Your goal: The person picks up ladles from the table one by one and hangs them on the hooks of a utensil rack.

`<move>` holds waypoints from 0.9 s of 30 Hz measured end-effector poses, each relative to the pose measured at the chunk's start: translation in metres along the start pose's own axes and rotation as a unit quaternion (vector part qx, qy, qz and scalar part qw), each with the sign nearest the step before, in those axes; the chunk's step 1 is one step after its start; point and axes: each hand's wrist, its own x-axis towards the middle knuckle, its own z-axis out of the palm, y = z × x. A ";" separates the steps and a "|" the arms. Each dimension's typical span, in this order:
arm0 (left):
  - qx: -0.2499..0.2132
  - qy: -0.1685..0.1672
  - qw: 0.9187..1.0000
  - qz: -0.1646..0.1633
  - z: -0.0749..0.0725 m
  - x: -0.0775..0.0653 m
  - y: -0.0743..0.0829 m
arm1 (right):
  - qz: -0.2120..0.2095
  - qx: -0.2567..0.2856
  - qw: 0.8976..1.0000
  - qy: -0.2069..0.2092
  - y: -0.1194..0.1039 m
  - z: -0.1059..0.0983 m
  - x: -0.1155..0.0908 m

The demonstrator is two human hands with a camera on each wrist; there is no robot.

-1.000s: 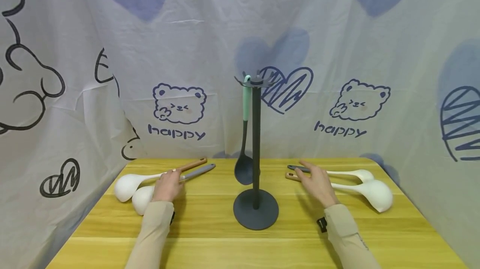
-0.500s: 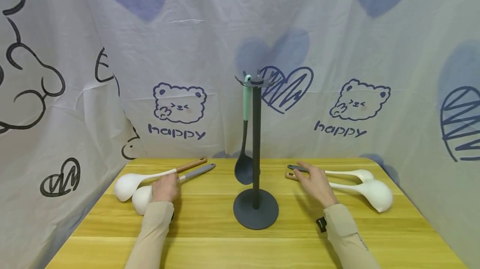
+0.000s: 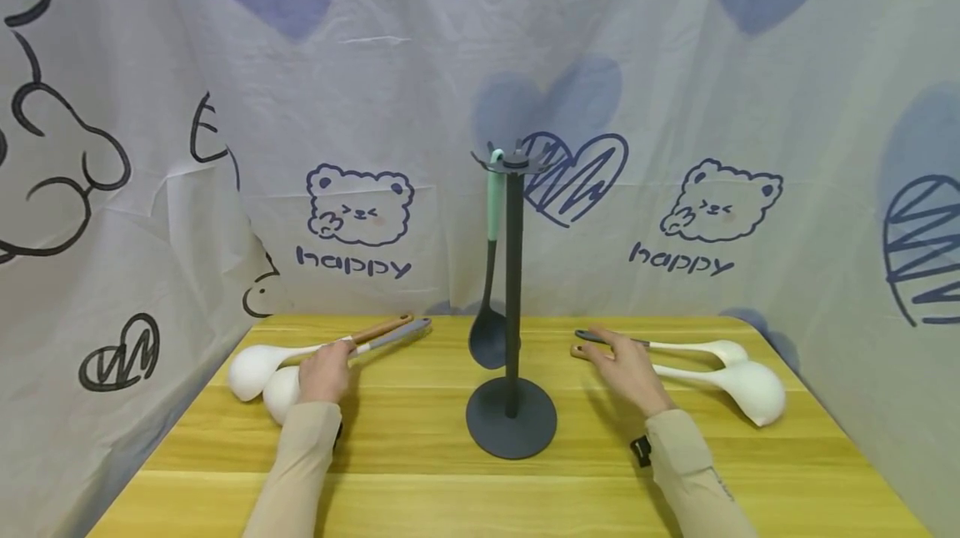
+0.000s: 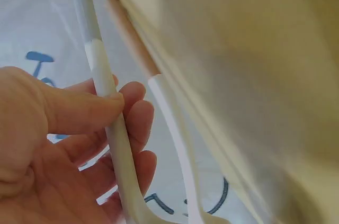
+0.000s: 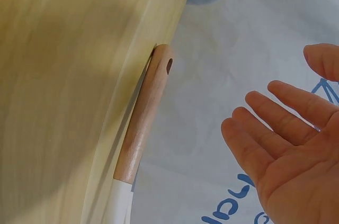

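My left hand [image 3: 324, 371] pinches the white shaft of a grey-handled ladle [image 4: 117, 144] between thumb and fingers. Its grey handle [image 3: 397, 333] points to the back; part of its white bowl [image 3: 281, 394] is covered by the hand. Beside it lies a white ladle with a wooden handle [image 4: 135, 38], its bowl [image 3: 253, 373] at the left. My right hand [image 3: 628, 373] hovers with extended fingers above two more white ladles, holding nothing. One has a wooden handle [image 5: 144, 115] and a large bowl [image 3: 753, 392]; the other, a dark grey handle and a smaller bowl [image 3: 729, 351].
A black stand [image 3: 513, 288] with a round base [image 3: 512, 442] rises mid-table between the hands, hooks spread at its top. From one hook hangs a dark ladle [image 3: 487, 342] with a mint-green handle [image 3: 494, 204]. A printed cloth [image 3: 450, 104] hangs behind the wooden table [image 3: 420, 488].
My left hand has shifted slightly left and taken hold of the grey-handled ladle, whose handle end has risen a little towards the wooden one. My right hand has barely moved.
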 end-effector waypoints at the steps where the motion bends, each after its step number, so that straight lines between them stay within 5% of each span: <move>1: -0.005 0.004 1.000 0.000 -0.001 0.000 0.001 | -0.002 0.001 1.000 0.000 -0.001 0.000 0.000; 15: -0.113 0.068 0.991 0.032 -0.017 0.007 0.023 | -0.047 0.013 0.999 0.005 -0.020 0.011 -0.002; 27: -0.209 0.121 0.967 0.082 -0.025 0.005 0.043 | -0.089 0.082 0.991 0.065 -0.053 0.006 -0.005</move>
